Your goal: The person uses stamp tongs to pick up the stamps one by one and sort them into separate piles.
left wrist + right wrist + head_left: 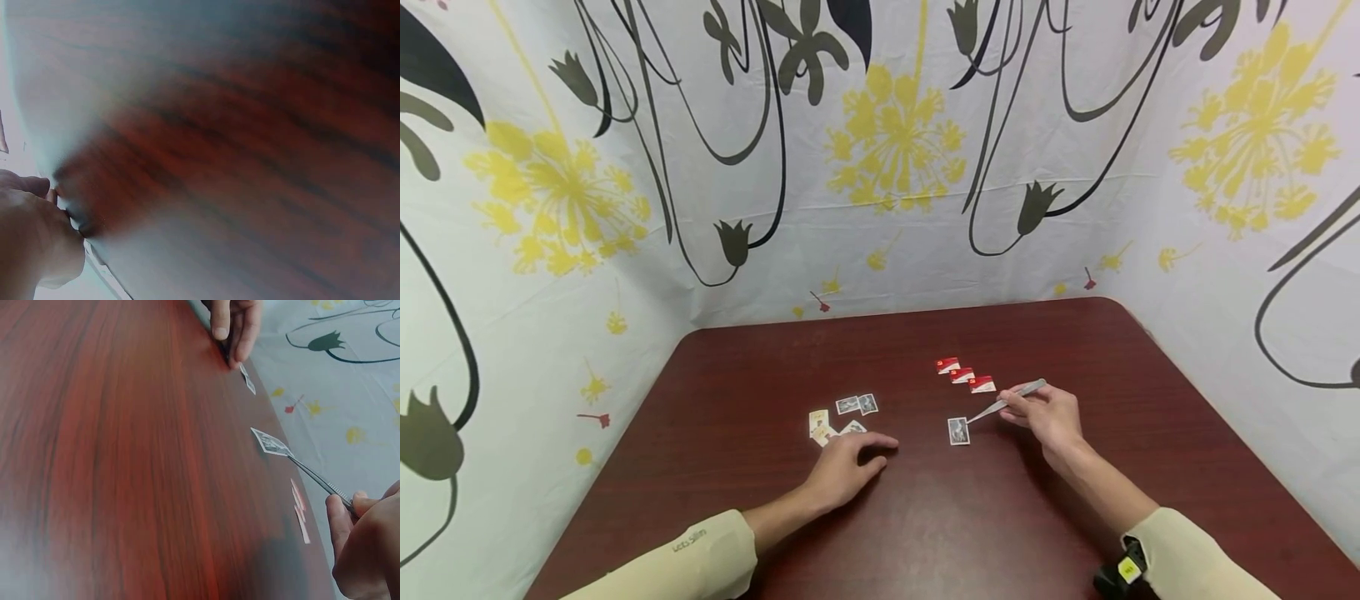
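Observation:
My right hand (1043,418) pinches a pair of metal tweezers (1006,403) between thumb and fingers. The tweezer tips meet the corner of a small grey picture stamp (958,431) with a white border. In the right wrist view this stamp (271,444) lies beyond the tips; whether it is lifted I cannot tell. My left hand (847,468) rests on the table, fingers loosely extended and nothing in them. Just beyond it are a grey stamp (853,427) and yellowish stamps (818,422), partly covered. Two more grey stamps (857,404) lie side by side farther back.
Three red-and-white stamps (962,376) lie in a diagonal row beyond the tweezers. The dark red wooden table (880,533) has rounded far corners. A patterned cloth wall (895,250) stands behind it and along both sides.

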`<state>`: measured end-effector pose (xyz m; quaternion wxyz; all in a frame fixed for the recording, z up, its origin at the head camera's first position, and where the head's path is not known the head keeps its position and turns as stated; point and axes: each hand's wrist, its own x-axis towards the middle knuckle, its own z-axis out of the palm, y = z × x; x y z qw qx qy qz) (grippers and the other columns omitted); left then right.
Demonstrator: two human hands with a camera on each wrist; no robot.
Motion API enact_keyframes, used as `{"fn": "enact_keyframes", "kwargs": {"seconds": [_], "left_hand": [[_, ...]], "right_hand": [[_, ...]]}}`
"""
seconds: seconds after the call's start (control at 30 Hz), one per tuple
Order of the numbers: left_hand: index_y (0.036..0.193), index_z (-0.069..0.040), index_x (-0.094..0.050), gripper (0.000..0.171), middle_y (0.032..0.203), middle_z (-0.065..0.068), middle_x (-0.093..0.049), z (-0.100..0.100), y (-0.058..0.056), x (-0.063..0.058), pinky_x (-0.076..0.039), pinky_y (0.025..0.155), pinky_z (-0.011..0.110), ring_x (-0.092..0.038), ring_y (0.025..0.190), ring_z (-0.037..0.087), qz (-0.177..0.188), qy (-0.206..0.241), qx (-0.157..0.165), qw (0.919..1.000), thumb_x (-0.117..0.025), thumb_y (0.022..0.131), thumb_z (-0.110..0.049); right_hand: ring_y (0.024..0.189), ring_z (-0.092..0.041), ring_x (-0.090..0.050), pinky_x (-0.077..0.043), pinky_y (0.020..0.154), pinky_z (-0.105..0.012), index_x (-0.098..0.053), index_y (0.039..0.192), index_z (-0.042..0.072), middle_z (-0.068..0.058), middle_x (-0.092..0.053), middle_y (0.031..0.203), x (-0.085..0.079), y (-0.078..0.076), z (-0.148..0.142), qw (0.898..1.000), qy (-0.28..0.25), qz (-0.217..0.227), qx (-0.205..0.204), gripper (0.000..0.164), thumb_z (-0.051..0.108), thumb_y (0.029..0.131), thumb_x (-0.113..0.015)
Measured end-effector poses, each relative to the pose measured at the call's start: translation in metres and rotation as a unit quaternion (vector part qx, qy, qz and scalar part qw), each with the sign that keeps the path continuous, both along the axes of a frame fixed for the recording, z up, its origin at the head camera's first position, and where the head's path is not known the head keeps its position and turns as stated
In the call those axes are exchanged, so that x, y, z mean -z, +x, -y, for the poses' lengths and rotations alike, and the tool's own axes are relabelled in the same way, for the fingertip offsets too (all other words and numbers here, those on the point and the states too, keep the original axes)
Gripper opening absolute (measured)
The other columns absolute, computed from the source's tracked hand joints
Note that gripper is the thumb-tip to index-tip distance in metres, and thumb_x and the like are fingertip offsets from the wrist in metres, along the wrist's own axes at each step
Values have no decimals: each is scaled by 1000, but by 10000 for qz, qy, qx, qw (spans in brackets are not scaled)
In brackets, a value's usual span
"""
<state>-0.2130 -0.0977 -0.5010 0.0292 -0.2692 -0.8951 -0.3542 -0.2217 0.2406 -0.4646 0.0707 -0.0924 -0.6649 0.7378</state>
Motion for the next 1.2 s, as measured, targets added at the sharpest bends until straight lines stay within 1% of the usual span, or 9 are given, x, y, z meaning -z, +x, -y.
{"fn": "enact_keyframes", "kwargs": {"seconds": [0.17,0.43,0.67,0.83,1.07,1.2], "left_hand": [[123,-21,-80,28,120,-13,-76,1,0,0,-52,104,43,-68,121,14,-12,25,9,10000,-77,97,-10],[123,-20,-80,28,120,-12,-76,0,0,1,-52,104,43,-68,121,15,3,2,-3,10000,-77,97,-10],[122,-19,-80,28,119,-11,-77,-1,0,1,-52,105,42,-68,121,15,28,44,-14,10000,-77,97,-10],[122,-19,-80,28,119,-11,-77,-1,0,1,-52,105,42,-68,121,15,-27,37,-5,10000,-77,97,-9],[122,-20,-81,28,119,-11,-77,0,-1,2,-52,105,42,-68,121,14,-26,33,-9,10000,-78,97,-10],[122,-22,-81,28,119,-12,-76,0,-2,2,-52,105,42,-67,121,14,-26,25,1,10000,-77,97,-10]], "right_hand": [[79,-12,-78,-63,76,-31,-64,114,-19,-6,-79,90,0,1,-10,9999,139,74,28,25,0,100,-72],[77,-12,-78,-63,75,-30,-64,113,-19,-6,-79,91,5,0,-19,9994,310,111,86,25,-1,99,-72],[76,-11,-77,-63,74,-31,-65,111,-18,-8,-79,91,9,-1,-20,9994,338,64,59,22,-1,100,-72],[77,-11,-77,-63,74,-30,-65,109,-16,-9,-80,92,9,-2,-19,9994,326,18,71,19,-1,100,-72],[78,-11,-77,-63,74,-30,-63,112,-19,-6,-79,91,8,-2,-17,9994,345,-47,92,23,-1,100,-71],[79,-11,-77,-63,75,-31,-63,113,-19,-6,-79,91,7,-2,-16,9995,298,-89,94,23,-2,100,-71]]}}
